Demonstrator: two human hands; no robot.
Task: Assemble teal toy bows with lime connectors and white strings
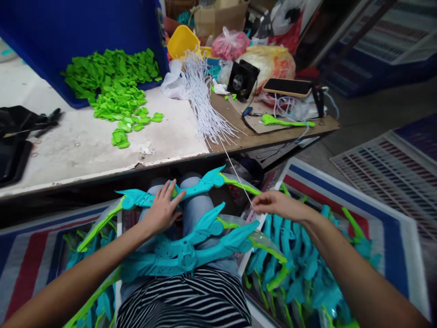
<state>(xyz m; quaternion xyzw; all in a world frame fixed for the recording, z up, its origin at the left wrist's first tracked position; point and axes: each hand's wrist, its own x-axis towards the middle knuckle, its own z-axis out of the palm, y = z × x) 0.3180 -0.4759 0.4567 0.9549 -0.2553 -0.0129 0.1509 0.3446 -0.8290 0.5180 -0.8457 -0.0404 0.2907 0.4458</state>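
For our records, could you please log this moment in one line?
Left hand: on farthest teal piece; right hand: holding white cord; cord bundle: on table

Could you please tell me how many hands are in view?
2: the left hand on the upper turquoise piece, the right hand pinching a white cord. No others show.

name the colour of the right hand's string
The string is white, best seen in the head view.

The left hand (163, 210) covers the middle of the farthest turquoise bow (200, 186); the end of the white cord (236, 172) is hidden in the right hand (273, 203). The top edge crops the blue bin (78, 25), the left edge an unidentifiable black object (14, 159).
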